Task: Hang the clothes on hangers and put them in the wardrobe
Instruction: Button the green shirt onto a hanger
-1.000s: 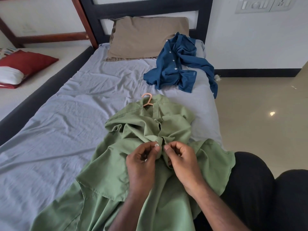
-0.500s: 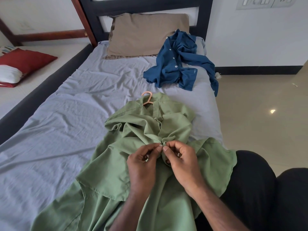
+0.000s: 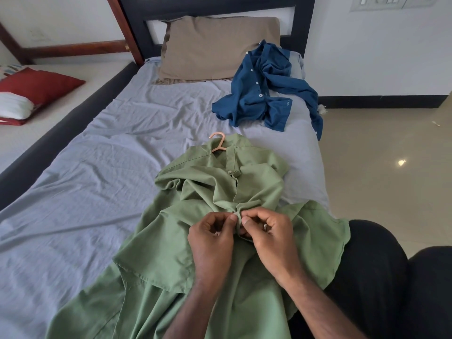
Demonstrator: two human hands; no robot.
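A green shirt (image 3: 186,231) lies spread on the bed, crumpled, with an orange hanger (image 3: 218,142) inside its collar; only the hook shows. My left hand (image 3: 211,238) and my right hand (image 3: 267,237) meet at the shirt's front placket, each pinching the cloth between thumb and fingers at a button. One button higher up the placket looks fastened. A blue shirt (image 3: 259,94) lies bunched further up the bed, near the right edge, one sleeve hanging over the side.
The bed has a grey sheet (image 3: 93,172) and a tan pillow (image 3: 217,47) against a dark headboard. A second bed with a red pillow (image 3: 36,84) stands at the left. Tiled floor (image 3: 381,167) lies to the right. My dark-trousered legs (image 3: 381,277) are at the lower right.
My hands have shifted slightly up the placket and closed tighter together on the cloth. The shirts and hanger have stayed in place.
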